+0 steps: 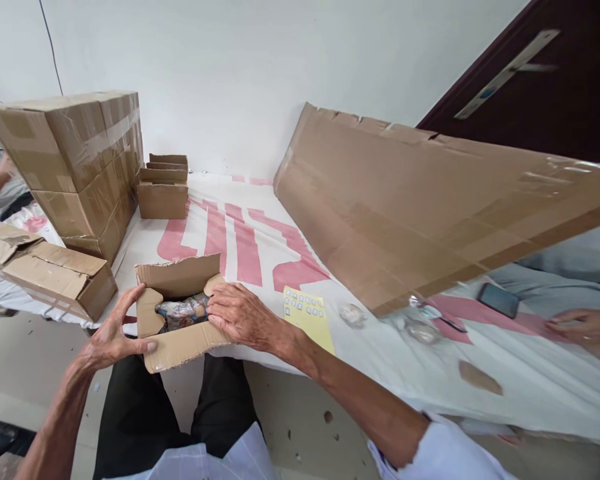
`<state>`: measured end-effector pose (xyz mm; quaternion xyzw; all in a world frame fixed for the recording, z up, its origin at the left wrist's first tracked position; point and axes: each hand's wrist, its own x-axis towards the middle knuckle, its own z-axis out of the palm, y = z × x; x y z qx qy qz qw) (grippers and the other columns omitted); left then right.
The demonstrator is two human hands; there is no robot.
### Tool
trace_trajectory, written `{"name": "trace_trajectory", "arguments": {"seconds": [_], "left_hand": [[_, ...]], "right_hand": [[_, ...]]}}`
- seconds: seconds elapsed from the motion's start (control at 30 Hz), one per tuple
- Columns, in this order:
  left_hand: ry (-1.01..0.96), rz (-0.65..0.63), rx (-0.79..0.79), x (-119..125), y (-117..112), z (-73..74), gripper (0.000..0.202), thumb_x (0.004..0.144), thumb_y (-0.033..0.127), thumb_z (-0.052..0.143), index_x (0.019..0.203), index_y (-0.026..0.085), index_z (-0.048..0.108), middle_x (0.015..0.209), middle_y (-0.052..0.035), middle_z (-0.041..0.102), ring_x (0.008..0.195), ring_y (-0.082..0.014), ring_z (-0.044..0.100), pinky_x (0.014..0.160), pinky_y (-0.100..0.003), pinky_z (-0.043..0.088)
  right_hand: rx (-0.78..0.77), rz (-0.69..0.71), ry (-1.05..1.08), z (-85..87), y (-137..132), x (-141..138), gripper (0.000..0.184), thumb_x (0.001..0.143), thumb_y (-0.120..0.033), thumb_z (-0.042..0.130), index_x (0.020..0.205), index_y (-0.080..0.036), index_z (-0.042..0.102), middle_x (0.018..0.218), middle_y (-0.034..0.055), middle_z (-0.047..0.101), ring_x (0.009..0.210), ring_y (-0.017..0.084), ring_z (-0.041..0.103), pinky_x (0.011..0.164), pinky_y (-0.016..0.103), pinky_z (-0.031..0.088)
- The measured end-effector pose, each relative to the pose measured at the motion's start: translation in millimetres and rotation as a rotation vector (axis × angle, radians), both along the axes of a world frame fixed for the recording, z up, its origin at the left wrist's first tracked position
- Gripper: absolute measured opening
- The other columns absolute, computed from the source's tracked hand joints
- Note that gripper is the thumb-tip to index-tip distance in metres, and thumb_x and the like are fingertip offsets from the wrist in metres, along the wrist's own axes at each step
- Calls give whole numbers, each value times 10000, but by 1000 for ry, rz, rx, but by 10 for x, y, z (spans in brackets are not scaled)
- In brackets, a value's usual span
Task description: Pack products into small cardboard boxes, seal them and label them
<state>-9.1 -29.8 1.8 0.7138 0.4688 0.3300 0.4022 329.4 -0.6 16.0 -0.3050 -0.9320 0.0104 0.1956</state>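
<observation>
A small cardboard box [179, 348] lies at the table's near edge, its long flaps folded outward. Inside it is a colourfully patterned item [183, 312] that I cannot identify; part of it is hidden by the end flaps. My left hand [113, 337] grips the box's left end, thumb on the front flap and fingers at the back corner. At the other end, my right hand [237, 317] has its fingers curled over the edge and end flap, covering that side.
Taped cartons [87, 157] are stacked at left, with a long carton [45, 267] before them. Small open boxes [163, 200] stand behind. A large cardboard sheet [430, 207] leans at right. Nearby are a yellow sticker sheet [310, 317], a phone [499, 300] and another person's hand [580, 330].
</observation>
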Motion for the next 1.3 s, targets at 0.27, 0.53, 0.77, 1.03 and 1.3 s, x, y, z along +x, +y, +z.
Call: {"name": "trace_trajectory", "arguments": {"seconds": [0.27, 0.53, 0.77, 1.03, 1.3], "left_hand": [[18, -22, -6, 2, 37, -31, 1092, 773, 623, 891, 1671, 320, 349, 1715, -169, 330, 1543, -447, 420, 1143, -583, 531], [-7, -34, -2, 7, 81, -75, 1111, 771, 654, 889, 1677, 334, 331, 1722, -153, 323, 1548, -433, 422, 1147, -564, 541], [18, -33, -8, -22, 87, -74, 1090, 800, 718, 834, 1689, 353, 319, 1735, -144, 321, 1553, -443, 415, 1163, -590, 520], [19, -8, 5, -22, 93, -59, 1007, 838, 713, 788, 1673, 331, 374, 1724, -147, 363, 1559, -456, 400, 1142, -558, 535], [106, 76, 22, 160, 98, 111, 861, 830, 659, 801, 1541, 277, 503, 1571, -156, 526, 1443, -407, 537, 1100, -561, 551]], "right_hand": [[123, -90, 18, 172, -6, 198, 143, 982, -227, 718, 1111, -170, 743, 1116, 132, 723, 1116, 290, 628, 959, 423, 517], [250, -250, -91, 130, 28, 415, 142, 977, -139, 691, 848, -197, 707, 965, 79, 722, 970, 253, 573, 863, 377, 438], [207, -238, -85, 118, 14, 394, 159, 987, -147, 683, 837, -196, 707, 936, 69, 720, 954, 240, 579, 849, 367, 427], [79, -159, -75, 139, 56, 359, 216, 1031, -170, 607, 833, -195, 689, 915, 70, 714, 924, 227, 606, 926, 365, 456], [-82, -173, -202, 292, 91, 160, 91, 986, -228, 692, 994, -196, 777, 992, 77, 766, 946, 233, 667, 864, 343, 454]]}}
